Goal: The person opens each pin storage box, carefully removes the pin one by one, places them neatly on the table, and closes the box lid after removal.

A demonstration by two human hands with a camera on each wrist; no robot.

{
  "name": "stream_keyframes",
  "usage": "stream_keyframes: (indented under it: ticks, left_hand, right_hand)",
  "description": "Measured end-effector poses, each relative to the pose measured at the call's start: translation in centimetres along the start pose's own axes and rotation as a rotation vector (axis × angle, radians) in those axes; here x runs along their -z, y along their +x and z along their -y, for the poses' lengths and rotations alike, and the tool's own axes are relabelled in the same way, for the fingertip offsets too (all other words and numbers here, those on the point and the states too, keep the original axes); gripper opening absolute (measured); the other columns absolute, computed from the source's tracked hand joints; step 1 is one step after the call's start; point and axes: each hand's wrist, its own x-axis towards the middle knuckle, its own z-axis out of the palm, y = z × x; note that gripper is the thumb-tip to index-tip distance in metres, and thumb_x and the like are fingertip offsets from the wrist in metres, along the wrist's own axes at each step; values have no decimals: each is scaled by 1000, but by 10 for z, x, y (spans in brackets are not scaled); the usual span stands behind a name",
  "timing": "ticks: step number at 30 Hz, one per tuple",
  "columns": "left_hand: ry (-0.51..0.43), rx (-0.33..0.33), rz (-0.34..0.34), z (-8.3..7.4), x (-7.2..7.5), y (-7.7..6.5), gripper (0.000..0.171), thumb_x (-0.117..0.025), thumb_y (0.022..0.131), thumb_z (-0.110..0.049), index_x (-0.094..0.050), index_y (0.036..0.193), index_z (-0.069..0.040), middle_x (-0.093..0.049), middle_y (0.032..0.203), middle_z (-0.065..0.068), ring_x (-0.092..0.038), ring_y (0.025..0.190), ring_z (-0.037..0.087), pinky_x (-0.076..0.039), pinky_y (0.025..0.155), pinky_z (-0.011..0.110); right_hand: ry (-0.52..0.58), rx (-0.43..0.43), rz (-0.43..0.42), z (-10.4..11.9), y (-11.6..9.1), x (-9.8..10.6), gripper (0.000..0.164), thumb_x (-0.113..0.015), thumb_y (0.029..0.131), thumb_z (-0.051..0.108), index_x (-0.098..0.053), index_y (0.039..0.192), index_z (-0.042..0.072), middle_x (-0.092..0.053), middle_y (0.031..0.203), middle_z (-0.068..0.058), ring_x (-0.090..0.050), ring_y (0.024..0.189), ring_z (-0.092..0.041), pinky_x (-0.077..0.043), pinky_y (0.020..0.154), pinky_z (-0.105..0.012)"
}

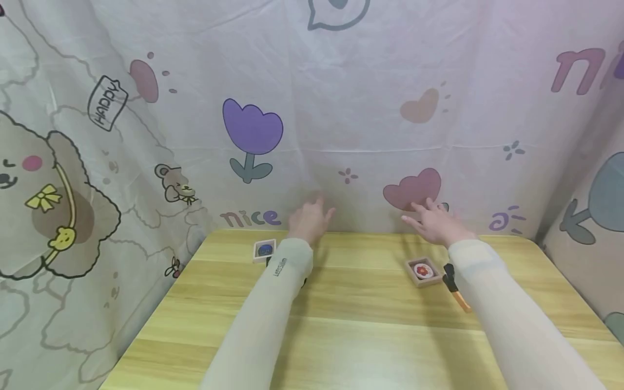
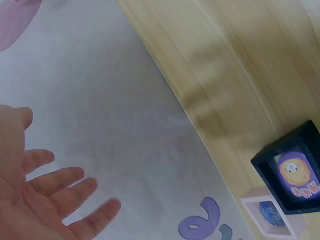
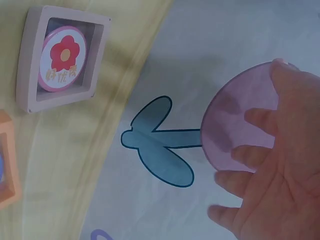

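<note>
My left hand (image 1: 309,221) reaches over the table's far edge before the printed cloth, its fingers spread and holding nothing. In the left wrist view, a black square box (image 2: 272,156) holds a purple badge (image 2: 292,172); a white box (image 2: 251,201) with a blue disc sits against it. My right hand (image 1: 436,222) also reaches past that edge, fingers apart, palm bare. Nearest to it stands a pale pink box (image 3: 29,70) containing a round badge (image 3: 64,56) with a red flower. An orange box (image 3: 14,192) is cut off by the frame. Whether either hand touches the cloth, I cannot tell.
The wooden table (image 1: 361,346) reaches back to a hanging cloth (image 1: 341,108) printed with flowers and hearts. Close to the right sleeve lies a black box (image 1: 449,277), partly covered. The left sleeve (image 1: 263,319) hides part of the tabletop.
</note>
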Motion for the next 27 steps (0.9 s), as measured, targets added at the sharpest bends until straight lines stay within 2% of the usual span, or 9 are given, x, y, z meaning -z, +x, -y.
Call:
stream_keyframes:
  ticks: [3,7,12,19,27]
  left_hand:
    - [-4,-52,-8,-5,-1,-2,59,-50,112,-52,-46,160,-17,-69,142,17,-71,122,38,-61,103,58]
    - [5,-119,14,-12,-5,-8,54,-51,113,-48,-53,153,-13,-69,142,14,-71,123,36,-61,104,57]
    - [-12,-212,54,-26,-15,-19,48,-56,112,-42,-56,150,-13,-70,143,12,-71,124,33,-61,106,54]
    - [-38,-338,88,-40,-31,-35,48,-58,111,-41,-57,152,-17,-67,150,6,-68,134,27,-59,111,45]
    - [-38,-436,79,-47,-52,-56,47,-59,110,-43,-61,148,-16,-77,131,2,-76,111,16,-65,88,34]
  right_hand:
    - [-11,30,-22,0,0,-1,77,-37,114,58,-35,165,0,-21,170,-39,-22,154,-65,-13,122,-86]
    - [3,68,-43,1,-4,-6,72,-43,114,52,-42,160,-2,-34,165,-39,-34,150,-63,-28,120,-81]
    - [38,105,-56,-1,-13,-17,65,-50,113,46,-48,156,-2,-45,160,-36,-42,146,-62,-37,117,-78]
    - [-25,156,-127,-6,-31,-31,62,-57,110,44,-54,151,-2,-56,148,-36,-60,129,-59,-52,105,-72]
    - [-18,177,-183,-7,-61,-44,55,-65,107,41,-60,146,4,-61,146,-32,-65,124,-55,-56,98,-71]
